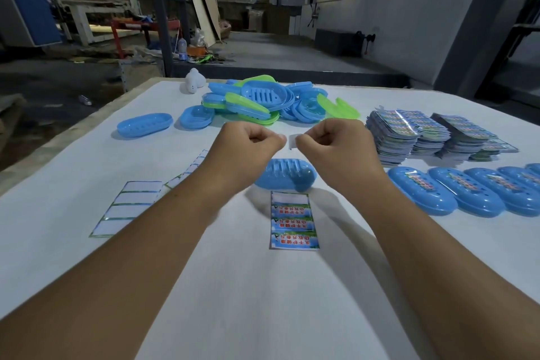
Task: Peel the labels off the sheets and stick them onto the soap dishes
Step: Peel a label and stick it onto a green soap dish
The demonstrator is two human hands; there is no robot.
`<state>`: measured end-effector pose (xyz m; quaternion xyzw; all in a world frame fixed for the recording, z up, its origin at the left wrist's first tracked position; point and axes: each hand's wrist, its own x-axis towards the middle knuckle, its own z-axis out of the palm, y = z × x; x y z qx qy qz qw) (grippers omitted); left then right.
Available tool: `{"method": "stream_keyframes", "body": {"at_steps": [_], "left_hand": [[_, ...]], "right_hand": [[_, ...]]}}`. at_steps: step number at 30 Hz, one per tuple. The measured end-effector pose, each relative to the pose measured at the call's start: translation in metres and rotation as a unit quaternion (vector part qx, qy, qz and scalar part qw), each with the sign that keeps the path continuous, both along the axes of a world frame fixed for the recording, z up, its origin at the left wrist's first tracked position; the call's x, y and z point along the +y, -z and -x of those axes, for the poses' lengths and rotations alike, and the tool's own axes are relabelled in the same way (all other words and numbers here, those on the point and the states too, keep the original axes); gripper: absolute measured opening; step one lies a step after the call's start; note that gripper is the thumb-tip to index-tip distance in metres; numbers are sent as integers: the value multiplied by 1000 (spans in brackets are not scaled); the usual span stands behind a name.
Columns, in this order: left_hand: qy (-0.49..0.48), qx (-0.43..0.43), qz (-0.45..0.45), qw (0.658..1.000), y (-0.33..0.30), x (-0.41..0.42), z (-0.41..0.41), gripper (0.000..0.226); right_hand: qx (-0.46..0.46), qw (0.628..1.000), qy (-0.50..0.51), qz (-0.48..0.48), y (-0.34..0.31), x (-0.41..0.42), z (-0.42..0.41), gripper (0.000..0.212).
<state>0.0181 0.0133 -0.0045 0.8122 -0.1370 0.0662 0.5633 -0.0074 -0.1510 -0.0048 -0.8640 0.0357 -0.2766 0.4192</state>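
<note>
My left hand (251,140) and my right hand (333,137) are raised above the white table (263,286), fingers curled. Between them they pinch a small peeled label (292,141), seen nearly edge-on, one end in each hand. Below the hands a blue soap dish (287,174) lies upside down. In front of it lies a label sheet (293,221) with its top slot blank and three printed labels left. Several blue dishes with labels (420,194) are lined up at the right.
A heap of blue and green dishes (263,102) sits at the back, with two single blue ones (144,124) to its left. Stacks of label sheets (423,134) stand at the right. Empty backing sheets (128,209) lie at the left. A white object (194,80) rests near the far edge.
</note>
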Motion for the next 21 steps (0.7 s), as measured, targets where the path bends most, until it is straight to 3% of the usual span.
{"method": "stream_keyframes", "body": {"at_steps": [10,18,21], "left_hand": [[30,9,19,999,4,-3,-4,17],[19,61,52,997,3,-1,-9,33],[-23,64,61,996,4,-1,-11,29]], "right_hand": [[-6,998,-53,-21,1,1,-2,19],[23,988,-149,-26,-1,-2,2,20],[23,994,-109,-21,1,-3,-1,18]]}}
